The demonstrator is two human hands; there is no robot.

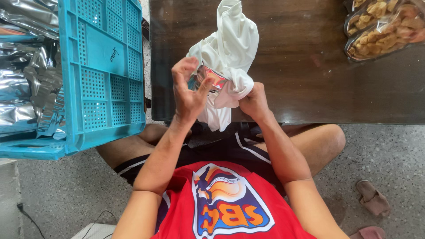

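**Red jersey below, both hands busy wiping a packet with the cloth**

Your red jersey [221,208] fills the bottom of the view, and just beyond it your two hands meet at the near edge of the dark wooden table [310,66].

Between your hands sits a small shiny packet [211,77] with red and blue print, half wrapped in a white cloth [230,44]. Your right hand [253,101] is closed around the cloth and seems to grip the packet through it, though the fabric hides the exact hold. Your left hand [188,90] is open, fingers curled and spread, its thumb and fingertips touching the packet's exposed edge. The rest of the cloth stands bunched up beyond your hands, over the table.

To do this wipe well, I'd judge you should keep the right hand's grip firm so the foil doesn't slip, and turn the packet with your left fingertips so every face meets clean fabric. Press lightly; foil creases easily.

Left of your left hand, a blue plastic crate [104,75] stands on edge, with crumpled silver foil bags [26,79] inside it. Far off to the right of your right hand, clear bags of fried snacks [385,31] lie at the table's corner. Down by your right knee, a sandal [373,198] rests on the speckled floor [389,150].
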